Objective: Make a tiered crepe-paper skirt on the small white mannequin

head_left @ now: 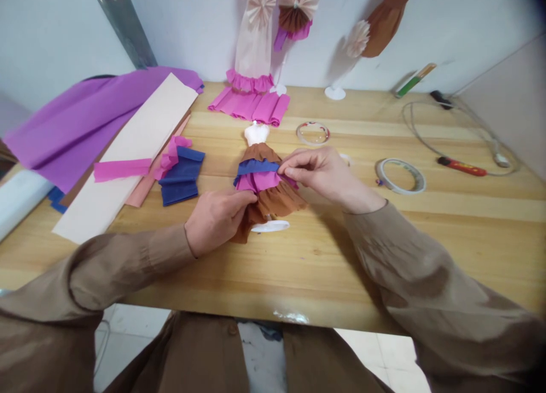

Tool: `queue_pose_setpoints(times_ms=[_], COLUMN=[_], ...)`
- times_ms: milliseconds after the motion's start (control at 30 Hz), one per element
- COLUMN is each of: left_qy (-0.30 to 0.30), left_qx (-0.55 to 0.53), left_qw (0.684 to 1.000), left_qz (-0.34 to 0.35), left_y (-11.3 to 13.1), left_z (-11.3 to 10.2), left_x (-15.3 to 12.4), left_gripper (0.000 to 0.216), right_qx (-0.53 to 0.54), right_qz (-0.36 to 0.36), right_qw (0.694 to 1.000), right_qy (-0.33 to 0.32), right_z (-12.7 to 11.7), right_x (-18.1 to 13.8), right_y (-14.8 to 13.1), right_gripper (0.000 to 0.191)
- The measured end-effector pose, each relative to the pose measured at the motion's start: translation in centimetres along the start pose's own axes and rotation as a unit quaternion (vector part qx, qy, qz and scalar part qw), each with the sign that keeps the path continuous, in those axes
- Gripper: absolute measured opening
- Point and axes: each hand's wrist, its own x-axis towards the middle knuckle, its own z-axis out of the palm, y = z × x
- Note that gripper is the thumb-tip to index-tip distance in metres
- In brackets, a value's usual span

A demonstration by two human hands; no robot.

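Note:
A small white dress form [256, 133] stands in the middle of the table on a round white base [271, 227]. It wears a tiered paper skirt [281, 202] in brown, with a blue ruffle [257, 166] above a magenta ruffle [258, 181]. My left hand [218, 215] pinches the skirt's lower left side, just under the magenta tier. At the right end of the blue ruffle, my right hand [326, 174] is closed with thumb and forefinger together on its edge. Both sets of fingertips partly cover the paper.
Purple crepe paper [102, 120], a cream strip [136, 143] and a folded blue piece [181, 177] lie left. Tape rolls [401, 176] and a red-handled tool with a cord [463, 166] lie right. Pleated pink paper [251, 106] and other dressed stands [256, 46] are behind.

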Motion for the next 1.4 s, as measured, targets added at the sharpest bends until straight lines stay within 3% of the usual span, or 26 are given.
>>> queue_pose_setpoints(times_ms=[167,300,367,433,667,1233,1400], left_qy=[0.034,0.049,0.050,0.049,0.050,0.041,0.038], left_qx=[0.031,0.041,0.046,0.051,0.067,0.087,0.096], left_qw=[0.999,0.998,0.997,0.997,0.995,0.986,0.986], left_qz=[0.014,0.025,0.027,0.030,0.057,0.135,0.129], left_y=[-0.4,-0.6,-0.7,-0.7,-0.6,-0.1,0.1], left_z=[0.6,0.8,0.9,0.8,0.8,0.2,0.0], left_x=[-0.5,-0.6,-0.6,-0.6,-0.5,0.3,0.3], left_gripper=[0.024,0.024,0.025,0.024,0.024,0.020,0.021], right_qx=[-0.123,-0.188,-0.198,-0.198,-0.131,-0.088,-0.087], right_qz=[-0.082,-0.160,-0.174,-0.159,-0.119,-0.064,-0.045], right_qw=[0.989,0.968,0.963,0.967,0.983,0.991,0.991], right_qy=[0.002,-0.048,-0.053,-0.037,0.047,0.082,0.088], right_z=[-0.4,-0.5,-0.5,-0.3,0.4,1.1,1.0], right_x=[-0.7,-1.1,-1.0,-0.8,-0.3,-0.2,-0.3], right_y=[-1.0,-2.0,-2.4,-2.7,-2.9,-1.8,-2.1], right_gripper=[0.009,0.022,0.017,0.010,0.016,0.008,0.006])
